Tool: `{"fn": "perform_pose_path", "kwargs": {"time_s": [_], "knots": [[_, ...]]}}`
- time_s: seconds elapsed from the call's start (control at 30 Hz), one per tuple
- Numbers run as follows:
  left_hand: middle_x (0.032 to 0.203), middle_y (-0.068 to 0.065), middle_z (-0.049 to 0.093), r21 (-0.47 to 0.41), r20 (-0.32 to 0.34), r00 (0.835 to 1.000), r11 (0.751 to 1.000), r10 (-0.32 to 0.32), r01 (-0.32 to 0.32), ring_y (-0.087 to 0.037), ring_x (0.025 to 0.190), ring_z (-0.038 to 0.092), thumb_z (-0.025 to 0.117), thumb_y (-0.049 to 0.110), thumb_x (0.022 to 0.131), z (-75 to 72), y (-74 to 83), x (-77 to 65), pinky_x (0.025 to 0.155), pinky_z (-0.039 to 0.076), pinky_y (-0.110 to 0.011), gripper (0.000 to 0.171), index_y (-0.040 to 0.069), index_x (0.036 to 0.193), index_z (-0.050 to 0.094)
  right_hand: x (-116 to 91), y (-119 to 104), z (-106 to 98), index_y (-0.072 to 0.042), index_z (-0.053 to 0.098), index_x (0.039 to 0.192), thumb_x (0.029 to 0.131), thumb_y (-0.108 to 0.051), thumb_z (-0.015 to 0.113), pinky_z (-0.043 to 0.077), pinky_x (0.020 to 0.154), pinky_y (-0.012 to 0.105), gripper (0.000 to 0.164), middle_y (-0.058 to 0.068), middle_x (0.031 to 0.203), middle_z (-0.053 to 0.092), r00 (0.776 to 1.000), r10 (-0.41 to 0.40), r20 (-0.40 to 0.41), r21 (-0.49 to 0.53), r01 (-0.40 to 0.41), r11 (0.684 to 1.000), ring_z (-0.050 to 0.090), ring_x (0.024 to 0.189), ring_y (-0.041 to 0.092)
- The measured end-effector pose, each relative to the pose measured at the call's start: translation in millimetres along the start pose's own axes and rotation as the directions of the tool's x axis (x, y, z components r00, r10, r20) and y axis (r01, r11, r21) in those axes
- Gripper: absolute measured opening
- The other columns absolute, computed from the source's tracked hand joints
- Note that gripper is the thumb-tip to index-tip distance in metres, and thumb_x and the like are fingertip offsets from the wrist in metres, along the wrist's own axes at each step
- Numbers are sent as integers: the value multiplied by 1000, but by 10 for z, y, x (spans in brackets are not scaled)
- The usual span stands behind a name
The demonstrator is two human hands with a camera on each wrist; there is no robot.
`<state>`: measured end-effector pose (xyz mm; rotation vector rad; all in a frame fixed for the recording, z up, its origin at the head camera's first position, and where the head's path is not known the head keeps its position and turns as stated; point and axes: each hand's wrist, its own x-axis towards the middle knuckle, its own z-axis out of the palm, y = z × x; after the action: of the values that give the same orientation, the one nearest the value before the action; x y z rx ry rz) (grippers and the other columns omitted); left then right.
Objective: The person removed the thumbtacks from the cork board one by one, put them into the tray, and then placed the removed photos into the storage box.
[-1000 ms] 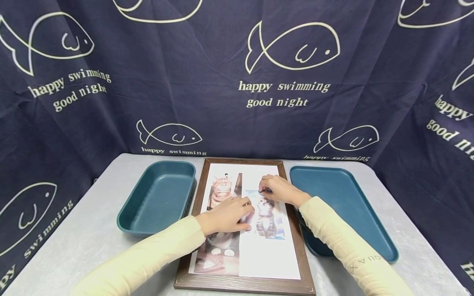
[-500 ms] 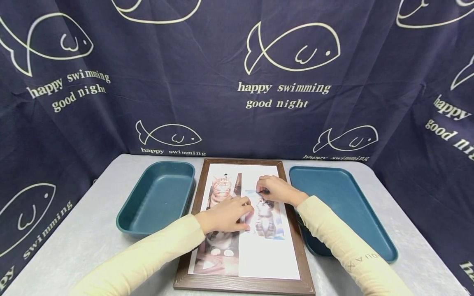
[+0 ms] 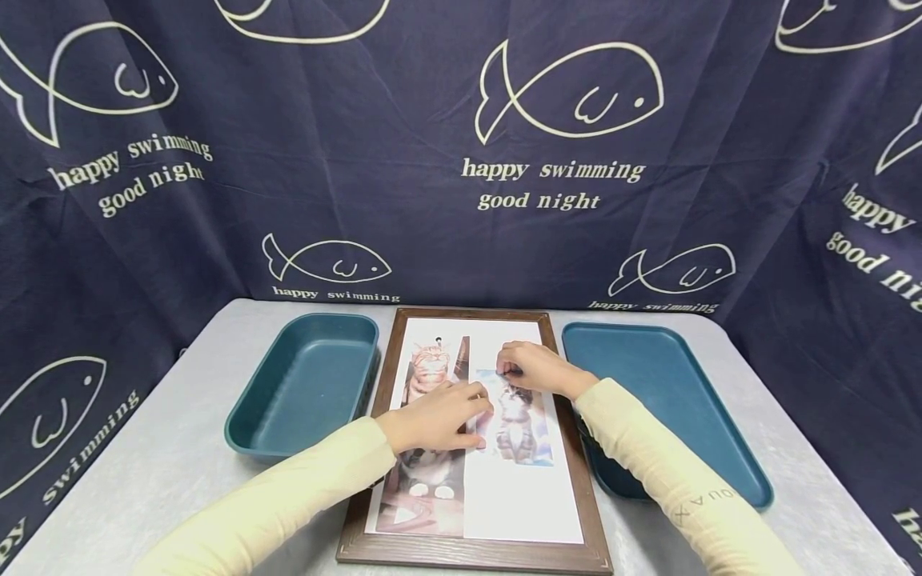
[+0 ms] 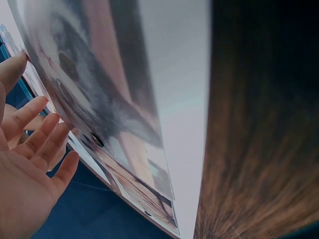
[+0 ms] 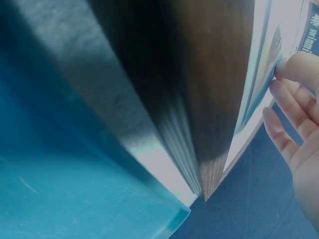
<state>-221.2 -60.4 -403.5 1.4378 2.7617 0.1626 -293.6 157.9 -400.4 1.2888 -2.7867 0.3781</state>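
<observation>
A white board (image 3: 526,504) in a brown wooden frame lies on the table. At its right, a tabby cat photo (image 3: 522,432) lies flat, with my left hand (image 3: 442,418) spread across its left edge, fingers loosely bent and gripping nothing. My right hand (image 3: 536,368) is at that photo's top edge, thumb and forefinger together on a small dark pin, mostly hidden by the fingers. On the board's left half are a ginger cat photo (image 3: 430,364) with a black pin (image 3: 438,342) at its top and, below it, a grey-and-white cat photo (image 3: 425,504), partly under my left forearm.
A deep teal bin (image 3: 310,392) stands left of the frame. To the right lies a shallow teal tray (image 3: 670,400), partly covered by my right sleeve. Behind the grey table (image 3: 173,448) hangs a navy fish-print curtain (image 3: 403,160).
My right fingertips have shifted slightly left along the photo's top edge, and the dark pin shows less between them. My left hand stays almost in place.
</observation>
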Motion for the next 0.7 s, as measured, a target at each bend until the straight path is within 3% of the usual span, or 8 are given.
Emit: {"fn": "perform_pose_path", "kwargs": {"time_s": [0.33, 0.7], "knots": [[123, 2, 52, -65, -20, 1000, 998, 18, -20, -15, 115, 48, 61, 44, 83, 20, -38, 19, 97, 39, -34, 46, 15, 119, 56, 15, 16, 5, -12, 63, 82, 77, -1, 64, 44, 65, 21, 13, -4, 77, 56, 1000, 2, 5, 42, -2, 999, 49, 70, 6], [126, 0, 50, -114, 14, 1000, 993, -3, 5, -15, 116, 48, 62, 43, 83, -14, -34, 22, 100, 37, -32, 50, 12, 122, 55, 24, 28, 6, -11, 63, 81, 75, 1, 64, 43, 64, 21, 13, -3, 75, 55, 1000, -3, 8, 51, 2, 999, 48, 68, 6]]}}
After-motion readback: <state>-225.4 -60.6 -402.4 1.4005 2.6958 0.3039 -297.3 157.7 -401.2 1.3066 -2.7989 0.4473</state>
